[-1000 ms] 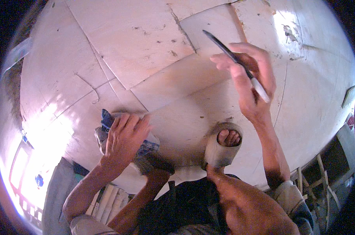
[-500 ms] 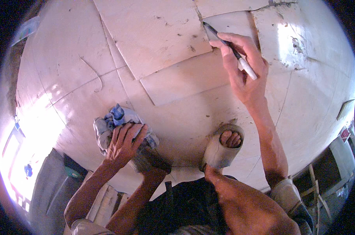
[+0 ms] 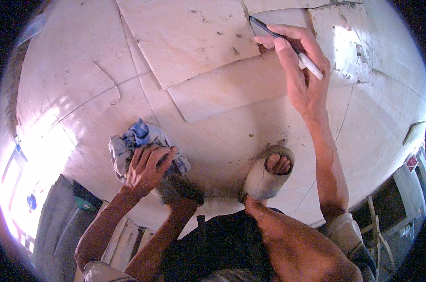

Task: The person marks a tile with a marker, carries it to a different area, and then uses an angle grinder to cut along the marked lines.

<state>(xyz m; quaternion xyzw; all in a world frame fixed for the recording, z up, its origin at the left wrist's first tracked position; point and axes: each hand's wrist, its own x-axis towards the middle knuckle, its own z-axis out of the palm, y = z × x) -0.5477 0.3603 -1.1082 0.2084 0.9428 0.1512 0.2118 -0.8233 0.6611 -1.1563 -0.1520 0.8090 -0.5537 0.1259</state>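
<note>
My right hand (image 3: pixel 304 77) grips a slim pen-like tool (image 3: pixel 311 66), dark at the pointed end and white at the back. Its tip is at the seam beside the corner of a pale floor tile (image 3: pixel 194 40), near a smaller recessed piece. Whether it touches the surface I cannot tell. My left hand (image 3: pixel 149 167) rests with bent fingers on a crumpled grey and blue cloth (image 3: pixel 140 131), gripping it beside my left foot.
Pale tile pieces (image 3: pixel 227 87) lie overlapping ahead, with cracks and dark specks. My right foot wears a beige slide sandal (image 3: pixel 264 181). Wooden strips (image 3: pixel 375 225) and dark clutter lie at lower right. A grey object (image 3: pixel 58 225) stands at lower left beside bright light.
My right hand has moved forward with the tool, its tip now at the tile seam. My left hand shifted slightly lower and then stayed on the cloth.
</note>
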